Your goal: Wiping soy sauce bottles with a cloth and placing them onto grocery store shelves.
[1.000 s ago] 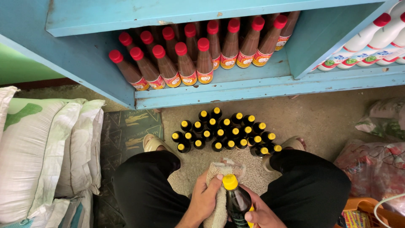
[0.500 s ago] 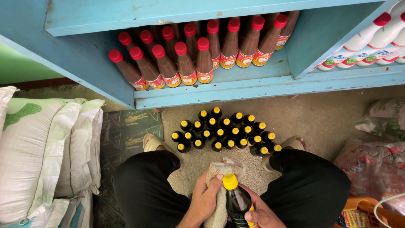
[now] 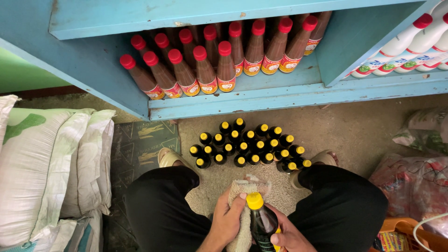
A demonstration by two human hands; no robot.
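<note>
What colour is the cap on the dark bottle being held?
Yellow. The cap tops the dark bottle, clearest in the head view.

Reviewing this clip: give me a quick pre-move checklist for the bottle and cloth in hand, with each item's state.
1. Right hand grips the dark bottle: ok.
2. Left hand holds the cloth against the bottle: ok.
3. Yellow cap on the bottle: ok; tightness cannot tell.
4. Floor bottles upright, grouped between the feet: ok.
5. Bottle surface clean: cannot tell.
6. Red-capped bottles in rows on the blue shelf: ok.
</note>
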